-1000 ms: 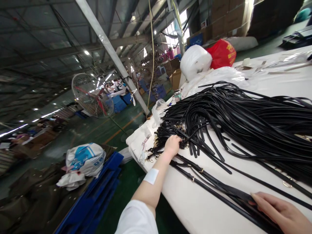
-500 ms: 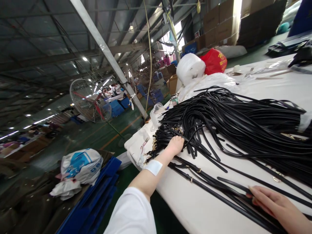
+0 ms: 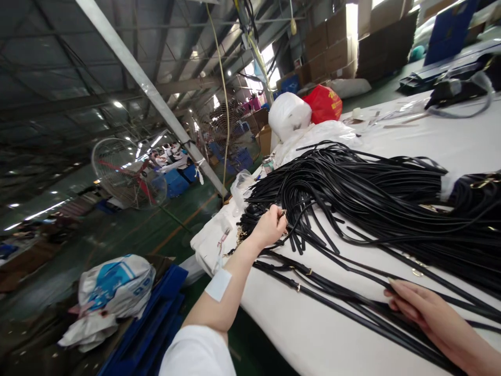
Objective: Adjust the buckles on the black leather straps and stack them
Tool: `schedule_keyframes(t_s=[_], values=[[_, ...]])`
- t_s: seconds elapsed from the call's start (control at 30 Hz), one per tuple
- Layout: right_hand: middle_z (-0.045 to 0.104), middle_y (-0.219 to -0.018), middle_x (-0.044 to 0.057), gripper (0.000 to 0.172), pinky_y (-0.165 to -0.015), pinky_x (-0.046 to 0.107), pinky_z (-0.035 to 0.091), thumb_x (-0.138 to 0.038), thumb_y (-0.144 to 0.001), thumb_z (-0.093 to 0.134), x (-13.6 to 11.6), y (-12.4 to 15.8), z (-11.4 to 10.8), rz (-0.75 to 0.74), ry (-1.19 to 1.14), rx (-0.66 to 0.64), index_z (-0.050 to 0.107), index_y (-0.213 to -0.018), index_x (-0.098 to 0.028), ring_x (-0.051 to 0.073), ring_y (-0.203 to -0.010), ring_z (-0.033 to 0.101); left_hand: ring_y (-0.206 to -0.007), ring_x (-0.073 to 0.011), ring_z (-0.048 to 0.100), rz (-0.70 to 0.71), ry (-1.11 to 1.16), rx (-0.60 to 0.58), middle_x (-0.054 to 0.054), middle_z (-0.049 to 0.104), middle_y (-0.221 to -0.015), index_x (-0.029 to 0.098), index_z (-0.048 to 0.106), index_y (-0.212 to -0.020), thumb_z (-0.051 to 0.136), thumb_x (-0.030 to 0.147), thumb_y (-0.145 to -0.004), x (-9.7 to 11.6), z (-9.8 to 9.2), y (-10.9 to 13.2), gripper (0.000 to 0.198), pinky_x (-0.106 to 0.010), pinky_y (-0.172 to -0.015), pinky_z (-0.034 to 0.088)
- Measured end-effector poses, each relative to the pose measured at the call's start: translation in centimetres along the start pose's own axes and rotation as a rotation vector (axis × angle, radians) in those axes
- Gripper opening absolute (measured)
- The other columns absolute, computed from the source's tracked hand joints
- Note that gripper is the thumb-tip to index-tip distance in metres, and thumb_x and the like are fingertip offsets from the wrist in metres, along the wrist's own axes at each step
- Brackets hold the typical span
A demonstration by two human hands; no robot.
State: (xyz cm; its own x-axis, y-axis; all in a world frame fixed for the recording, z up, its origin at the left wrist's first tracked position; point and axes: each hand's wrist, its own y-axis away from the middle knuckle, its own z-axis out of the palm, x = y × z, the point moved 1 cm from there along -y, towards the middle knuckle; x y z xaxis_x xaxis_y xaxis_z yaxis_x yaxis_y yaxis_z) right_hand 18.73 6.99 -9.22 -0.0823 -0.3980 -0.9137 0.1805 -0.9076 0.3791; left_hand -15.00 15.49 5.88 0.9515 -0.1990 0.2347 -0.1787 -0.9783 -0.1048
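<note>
A big heap of black straps [image 3: 376, 198] with gold metal clasps lies on a white table [image 3: 313, 334]. My left hand [image 3: 270, 227] is raised at the heap's near end, fingers pinched on a strap end with a small metal clasp. My right hand [image 3: 422, 308] lies flat, fingers stretched, on a few separate black straps [image 3: 336, 292] laid out along the table's front edge. A white patch sits on my left forearm.
A white wrapped roll [image 3: 287, 112], a red bag [image 3: 324, 103] and clear plastic bags stand at the table's far end. Black items [image 3: 454, 89] lie at the far right. Blue pallets [image 3: 152, 324] and a white sack [image 3: 113, 292] sit on the green floor at left, with standing fans beyond.
My left hand has lifted off the heap and pinched a strap end with its clasp. My right hand stays flat on the laid-out straps. The camera turned a little right.
</note>
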Motion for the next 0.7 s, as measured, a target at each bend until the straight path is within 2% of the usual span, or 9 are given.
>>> schedule_keyframes(t_s=[0.07,0.17,0.23,0.33,0.5,0.6,0.7], values=[[0.034,-0.042,-0.005,0.054,-0.066,0.029,0.050,-0.069,-0.069,0.069,-0.1,0.0,0.0,0.036,-0.084,-0.065,0.070,-0.071,-0.015,0.017,-0.056,0.050,-0.055,-0.0139,0.066,0.029,0.309,-0.043,0.003,0.063,-0.063,0.020,0.039,-0.099,0.036,0.028,-0.097,2.9,0.9,1.1,0.009,-0.021,-0.052,0.047],[0.034,-0.043,-0.006,0.051,-0.066,0.027,0.048,-0.066,-0.071,0.072,-0.6,0.4,0.0,0.006,-0.183,-0.047,0.070,-0.073,-0.015,0.014,-0.054,0.046,-0.041,-0.0118,0.057,0.000,0.795,-0.213,0.009,0.053,-0.048,0.021,0.037,-0.098,0.042,0.030,-0.093,7.6,3.9,2.9,0.011,-0.017,-0.042,0.040],[0.032,-0.042,-0.008,0.048,-0.068,0.027,0.048,-0.063,-0.073,0.072,-1.0,0.6,0.1,-0.019,-0.243,-0.042,0.070,-0.073,-0.015,0.010,-0.048,0.038,-0.038,-0.0089,0.051,-0.039,0.983,-0.324,0.010,0.051,-0.050,0.021,0.038,-0.101,0.043,0.030,-0.092,10.3,6.2,3.8,0.014,-0.015,-0.039,0.037],[0.032,-0.040,-0.009,0.047,-0.069,0.027,0.048,-0.062,-0.072,0.073,-1.4,1.0,0.3,-0.039,-0.290,-0.031,0.070,-0.071,-0.016,0.008,-0.045,0.035,-0.038,-0.0053,0.047,-0.103,1.184,-0.386,0.009,0.048,-0.060,0.019,0.043,-0.098,0.042,0.035,-0.092,12.9,8.5,4.6,0.017,-0.014,-0.036,0.034],[0.033,-0.040,-0.009,0.044,-0.068,0.026,0.048,-0.059,-0.074,0.073,-1.7,1.3,0.6,-0.033,-0.299,-0.039,0.070,-0.072,-0.015,0.008,-0.044,0.035,-0.039,-0.0042,0.042,-0.127,1.312,-0.335,0.008,0.045,-0.066,0.018,0.049,-0.103,0.044,0.036,-0.091,14.0,9.5,4.6,0.021,-0.015,-0.036,0.030],[0.033,-0.041,-0.009,0.044,-0.066,0.027,0.048,-0.059,-0.075,0.072,-1.7,1.2,0.6,-0.040,-0.291,-0.033,0.070,-0.073,-0.015,0.009,-0.044,0.035,-0.043,-0.0044,0.037,-0.098,1.250,-0.286,0.007,0.044,-0.065,0.017,0.053,-0.109,0.045,0.034,-0.092,13.8,9.6,4.6,0.025,-0.016,-0.041,0.029],[0.033,-0.041,-0.009,0.044,-0.065,0.027,0.048,-0.059,-0.075,0.073,-1.7,1.0,0.6,-0.047,-0.294,-0.042,0.070,-0.073,-0.015,0.009,-0.043,0.034,-0.053,-0.0072,0.040,-0.070,1.155,-0.227,0.003,0.046,-0.067,0.016,0.058,-0.113,0.042,0.042,-0.095,13.6,9.6,4.7,0.035,-0.017,-0.047,0.033]])
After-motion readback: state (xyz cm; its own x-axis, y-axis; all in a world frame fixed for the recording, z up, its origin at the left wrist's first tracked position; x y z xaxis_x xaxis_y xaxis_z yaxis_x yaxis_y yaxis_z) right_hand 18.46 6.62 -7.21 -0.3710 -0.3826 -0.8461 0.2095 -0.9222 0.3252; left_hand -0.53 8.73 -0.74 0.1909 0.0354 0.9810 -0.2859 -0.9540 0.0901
